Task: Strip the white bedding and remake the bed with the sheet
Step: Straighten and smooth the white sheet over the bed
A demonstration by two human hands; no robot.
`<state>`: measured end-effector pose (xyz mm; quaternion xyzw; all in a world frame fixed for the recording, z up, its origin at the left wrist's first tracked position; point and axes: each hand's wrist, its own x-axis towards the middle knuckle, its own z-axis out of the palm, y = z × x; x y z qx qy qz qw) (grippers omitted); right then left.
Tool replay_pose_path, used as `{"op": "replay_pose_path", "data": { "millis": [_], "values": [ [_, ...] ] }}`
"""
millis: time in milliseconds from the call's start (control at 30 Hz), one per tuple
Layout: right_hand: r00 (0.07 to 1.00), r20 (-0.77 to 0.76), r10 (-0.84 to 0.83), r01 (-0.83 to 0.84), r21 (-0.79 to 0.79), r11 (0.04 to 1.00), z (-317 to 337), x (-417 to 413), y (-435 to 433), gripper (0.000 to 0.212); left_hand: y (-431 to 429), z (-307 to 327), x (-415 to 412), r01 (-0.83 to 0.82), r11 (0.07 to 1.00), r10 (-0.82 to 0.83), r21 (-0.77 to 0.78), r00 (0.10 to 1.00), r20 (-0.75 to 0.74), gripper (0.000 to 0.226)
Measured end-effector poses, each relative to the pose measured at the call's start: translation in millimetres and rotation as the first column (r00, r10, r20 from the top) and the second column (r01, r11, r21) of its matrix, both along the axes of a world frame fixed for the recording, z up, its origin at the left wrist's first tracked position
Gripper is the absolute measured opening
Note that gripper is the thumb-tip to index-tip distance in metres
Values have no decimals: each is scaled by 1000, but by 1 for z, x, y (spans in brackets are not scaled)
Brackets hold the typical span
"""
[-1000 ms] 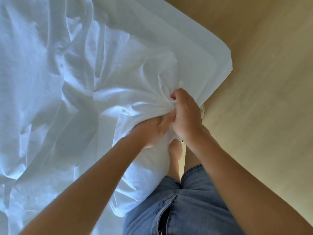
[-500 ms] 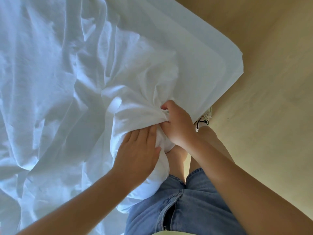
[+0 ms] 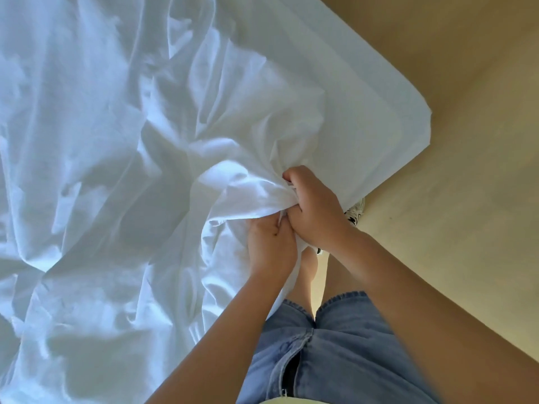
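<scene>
The sheet (image 3: 140, 147) lies rumpled over the bed (image 3: 408, 135), and both hands grip one bunch of it near the bed's corner. The right hand (image 3: 316, 209) has its fingers (image 3: 300, 182) curled tight into the gathered cloth. The left hand (image 3: 269, 246), touching it just below, pinches the same bunch, with its fingertips buried in the folds, so how much they hold I cannot tell. With both grips at a single spot, a hard pull would likely drag the cloth to a point and skew the rest rather than lift it evenly. A shallow pinch could also slip out. Loose cloth hangs down the bedside in front of the shorts (image 3: 344, 354) and legs, and a shoe (image 3: 356, 212) stands just beside the corner. Stepping on that hanging part seems the likeliest snag, and the cloth may also catch on the corner itself. The corner juts to the right of the hands, with one edge running up and away and the other passing back along the legs. The floor (image 3: 460, 205) on the right looks to give room to step back or sideways, while leftward the bed blocks the way.
</scene>
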<state>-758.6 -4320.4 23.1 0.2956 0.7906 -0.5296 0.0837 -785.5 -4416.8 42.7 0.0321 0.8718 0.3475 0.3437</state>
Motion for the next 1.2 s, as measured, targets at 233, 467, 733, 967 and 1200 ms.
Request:
{"op": "replay_pose_path", "data": {
  "millis": [233,467,733,967,1200],
  "values": [
    [964,-13,267,-266,36,963,14,-5,-1,44,-1,24,-11,-537,779,242,323,733,636,33],
    [985,30,-171,144,-690,709,13,8,16,56,26,8,-26,-532,846,454,39,757,469,35],
    [876,456,-158,383,-457,803,-14,-6,63,29,49,4,-20,-588,808,537,-19,725,432,14],
    [869,494,19,309,-573,759,-7,-23,84,34,49,1,-21,-629,777,527,22,670,523,9],
    [864,493,104,251,-599,761,-5,-33,77,28,36,6,-27,-602,799,514,14,694,504,19]
  ]
}}
